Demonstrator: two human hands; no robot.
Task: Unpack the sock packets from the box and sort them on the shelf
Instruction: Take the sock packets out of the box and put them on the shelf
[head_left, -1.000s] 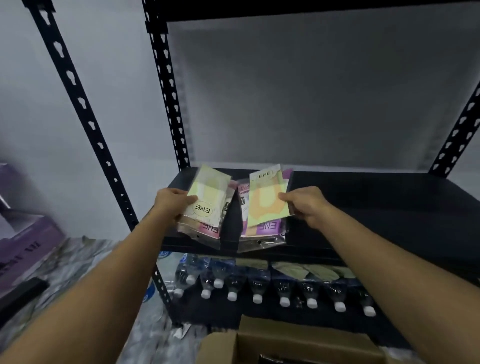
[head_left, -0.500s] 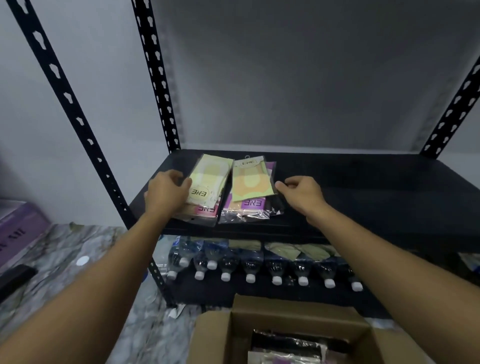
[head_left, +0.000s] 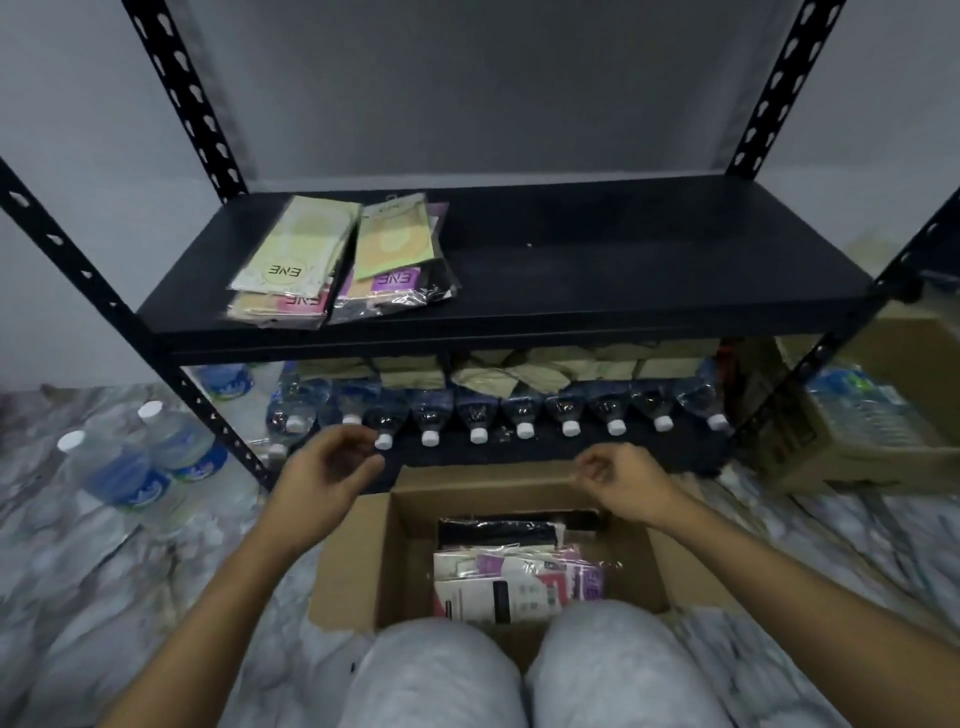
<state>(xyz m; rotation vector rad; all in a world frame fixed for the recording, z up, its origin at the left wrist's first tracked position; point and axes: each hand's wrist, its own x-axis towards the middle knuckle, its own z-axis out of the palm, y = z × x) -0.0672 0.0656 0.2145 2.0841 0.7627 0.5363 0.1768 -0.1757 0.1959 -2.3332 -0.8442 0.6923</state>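
Note:
Two small stacks of sock packets lie side by side at the left end of the black shelf (head_left: 649, 270): the left stack (head_left: 293, 260) and the right stack (head_left: 397, 254), both with pale yellow-green cards on top. Below, an open cardboard box (head_left: 358, 566) stands on the floor between my knees, with several more sock packets (head_left: 519, 577) inside. My left hand (head_left: 324, 480) hovers over the box's left flap, empty, fingers loosely curled. My right hand (head_left: 623, 488) hovers above the box's far right rim, empty, fingers bent.
A row of water bottles (head_left: 519, 415) lies on the lower shelf under folded tan packs. Two bottles (head_left: 150, 462) stand on the marble floor at left. A carton of bottles (head_left: 872, 415) sits at right. Black perforated uprights (head_left: 187, 98) frame the shelf.
Both hands have let go of the packets on the shelf and dropped down to the box. The view has tilted down, bringing the box and my knees into sight.

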